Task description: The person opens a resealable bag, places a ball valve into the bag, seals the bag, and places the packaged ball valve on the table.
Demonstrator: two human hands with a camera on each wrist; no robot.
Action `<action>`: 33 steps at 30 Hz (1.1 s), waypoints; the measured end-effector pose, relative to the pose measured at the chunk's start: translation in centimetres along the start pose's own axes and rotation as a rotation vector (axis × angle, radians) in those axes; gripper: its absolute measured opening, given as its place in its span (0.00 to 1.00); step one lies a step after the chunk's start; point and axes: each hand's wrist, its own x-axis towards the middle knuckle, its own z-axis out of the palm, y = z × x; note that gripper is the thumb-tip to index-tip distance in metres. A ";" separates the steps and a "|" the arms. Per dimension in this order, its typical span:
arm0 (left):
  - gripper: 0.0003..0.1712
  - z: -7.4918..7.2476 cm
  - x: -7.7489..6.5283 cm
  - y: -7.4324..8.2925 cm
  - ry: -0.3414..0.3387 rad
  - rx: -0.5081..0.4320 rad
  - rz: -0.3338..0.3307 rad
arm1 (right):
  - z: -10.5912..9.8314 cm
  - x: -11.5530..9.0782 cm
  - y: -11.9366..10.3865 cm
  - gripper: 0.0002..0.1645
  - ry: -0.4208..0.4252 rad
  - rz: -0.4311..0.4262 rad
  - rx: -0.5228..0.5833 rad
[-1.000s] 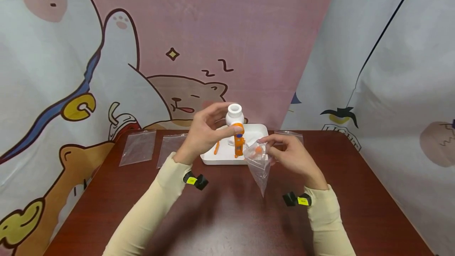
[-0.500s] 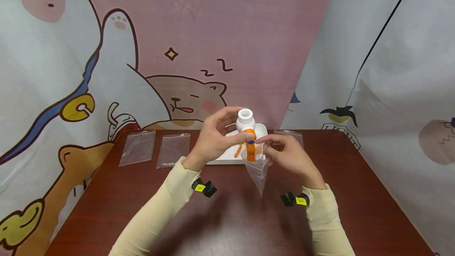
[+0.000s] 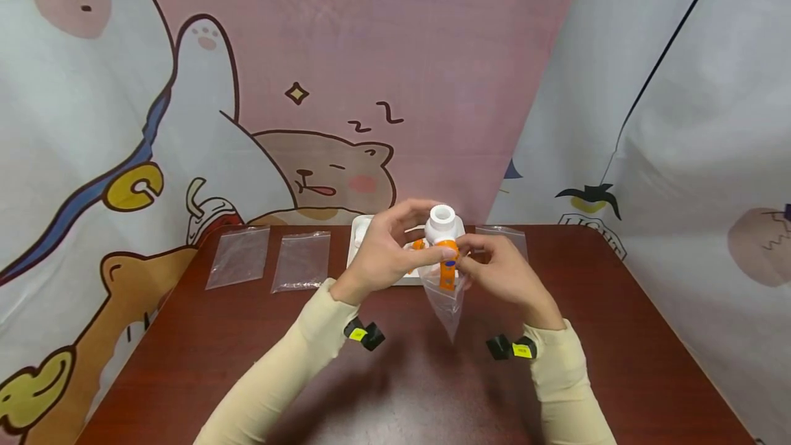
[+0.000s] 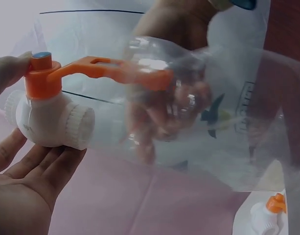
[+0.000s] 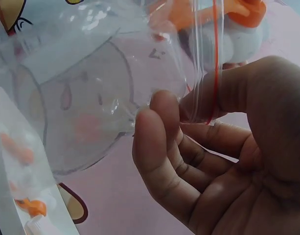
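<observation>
A white plastic ball valve (image 3: 441, 225) with an orange lever handle (image 4: 98, 68) and a blue cap is gripped between the thumb and fingers of my left hand (image 3: 389, 247). My right hand (image 3: 503, 270) pinches a clear zip bag (image 3: 448, 314) by its mouth, beside the red zip line seen in the right wrist view. The bag hangs down to a pointed corner. In the left wrist view the handle's free end reaches into the bag mouth, while the white valve body stays outside. The bag's plastic partly blurs the right fingers there.
Behind the hands stands a white tray (image 3: 355, 242) with more orange and white valves, one of them a valve (image 4: 266, 215) in the left wrist view. Flat clear bags lie on the brown table: one bag (image 3: 237, 258) far left, another bag (image 3: 301, 261) beside it, and a bag (image 3: 516, 236) behind my right hand.
My left hand has moved right and down with the ball valve, bringing its handle from beside the bag into the bag mouth. My right hand has stayed nearly still, pinching the bag.
</observation>
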 end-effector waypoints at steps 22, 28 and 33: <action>0.33 0.2 -1.1 -1.4 -0.126 0.193 0.025 | 0.3 -0.3 -0.5 0.12 0.034 -0.009 -0.005; 0.31 0.1 -1.0 -1.7 -0.136 0.263 0.107 | 0.4 -0.1 -0.5 0.08 0.024 -0.027 0.016; 0.30 0.2 -1.0 -1.7 -0.127 0.307 0.140 | 0.5 -0.1 -0.6 0.07 0.054 -0.032 -0.020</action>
